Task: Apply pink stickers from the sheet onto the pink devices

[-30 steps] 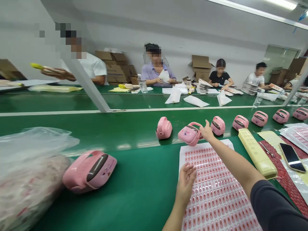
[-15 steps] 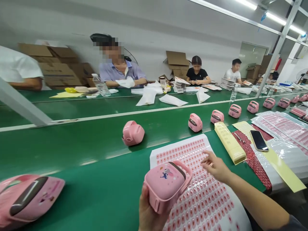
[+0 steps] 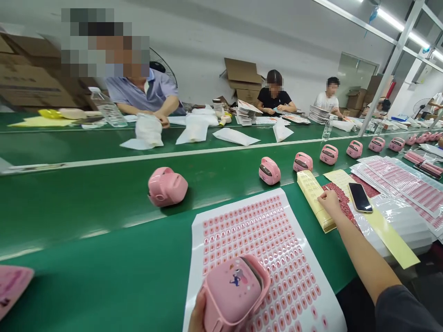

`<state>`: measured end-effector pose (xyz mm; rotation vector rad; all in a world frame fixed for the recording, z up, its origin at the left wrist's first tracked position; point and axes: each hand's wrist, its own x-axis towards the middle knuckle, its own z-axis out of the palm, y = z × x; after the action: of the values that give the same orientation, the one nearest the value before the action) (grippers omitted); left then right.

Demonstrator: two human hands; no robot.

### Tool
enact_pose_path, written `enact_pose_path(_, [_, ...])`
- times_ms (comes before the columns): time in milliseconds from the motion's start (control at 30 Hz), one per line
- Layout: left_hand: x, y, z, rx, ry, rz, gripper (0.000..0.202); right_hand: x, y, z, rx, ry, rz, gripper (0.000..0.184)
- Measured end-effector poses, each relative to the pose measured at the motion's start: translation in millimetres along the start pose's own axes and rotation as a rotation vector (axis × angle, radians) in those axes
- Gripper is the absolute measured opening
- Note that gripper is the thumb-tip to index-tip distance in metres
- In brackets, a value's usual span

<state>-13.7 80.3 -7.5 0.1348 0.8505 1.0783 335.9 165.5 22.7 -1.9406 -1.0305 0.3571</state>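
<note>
Pink handled case (image 3: 232,291): held from below in left hand (image 3: 198,318), grip mostly hidden.
Right hand (image 3: 329,204): fingers together, pinching unclear, over red patterned sheet (image 3: 341,192).

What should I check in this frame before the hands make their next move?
1. Left hand grips the pink handled case: ok.
2. The case's cartoon-printed face is in view: ok.
3. Case touching the pink-printed sticker sheet beneath it: cannot tell.
4. Right hand touching the cream sheet stack: cannot tell.
5. Phone apart from the right hand: ok.
</note>
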Motion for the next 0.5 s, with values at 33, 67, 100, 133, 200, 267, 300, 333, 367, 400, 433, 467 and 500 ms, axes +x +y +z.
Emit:
enact_pose_path(33, [-1.2, 1.0, 1.7, 0.002, 0.002, 0.018, 0.07, -0.1, 0.7, 1.2, -0.001, 0.007, -0.002, 0.024])
enact_pose_path(67, [-2.6, 1.8, 3.5, 0.005, 0.005, 0.036, 0.068, -0.4, 1.8, 1.4, 0.003, 0.009, -0.004, 0.023])
enact_pose_path(100, [-3.9, 2.2, 5.4, 0.012, 0.009, 0.051, 0.067, -1.0, 3.3, 0.7, 0.011, 0.004, -0.005, 0.022])
enact_pose_path(133, [-5.2, 2.2, 7.6, 0.022, 0.016, 0.063, 0.065, -1.9, 4.8, -0.8, 0.024, -0.009, -0.006, 0.021])
enact_pose_path(200, [-7.4, 1.2, 12.9, 0.049, 0.051, 0.097, 0.063, -4.5, 7.3, -5.2, 0.06, -0.046, -0.004, 0.021])
enact_pose_path(267, [-9.2, -1.2, 19.0, 0.08, 0.082, 0.127, 0.062, -7.5, 8.7, -9.7, 0.095, -0.073, -0.008, 0.023])
enact_pose_path(300, [-10.0, -2.9, 22.0, 0.098, 0.087, 0.137, 0.061, -8.6, 8.8, -11.4, 0.107, -0.077, -0.013, 0.024])
enact_pose_path(333, [-10.7, -4.8, 24.9, 0.118, 0.085, 0.139, 0.062, -9.2, 8.6, -12.3, 0.112, -0.072, -0.02, 0.023])
enact_pose_path(367, [-11.2, -7.0, 27.4, 0.138, 0.079, 0.138, 0.062, -9.2, 8.2, -12.3, 0.107, -0.062, -0.026, 0.022])
enact_pose_path(400, [-11.5, -9.4, 29.4, 0.155, 0.072, 0.138, 0.063, -8.5, 7.5, -11.4, 0.094, -0.046, -0.031, 0.02])
enact_pose_path(433, [-11.7, -11.9, 30.9, 0.169, 0.068, 0.141, 0.063, -7.3, 6.8, -9.5, 0.074, -0.029, -0.034, 0.017])
enact_pose_path(467, [-11.6, -14.5, 31.8, 0.177, 0.071, 0.152, 0.063, -5.8, 6.0, -7.0, 0.051, -0.012, -0.037, 0.013])
enact_pose_path(500, [-11.4, -17.0, 32.2, 0.183, 0.071, 0.16, 0.064, -4.3, 5.3, -4.0, 0.027, 0.002, -0.04, 0.011])
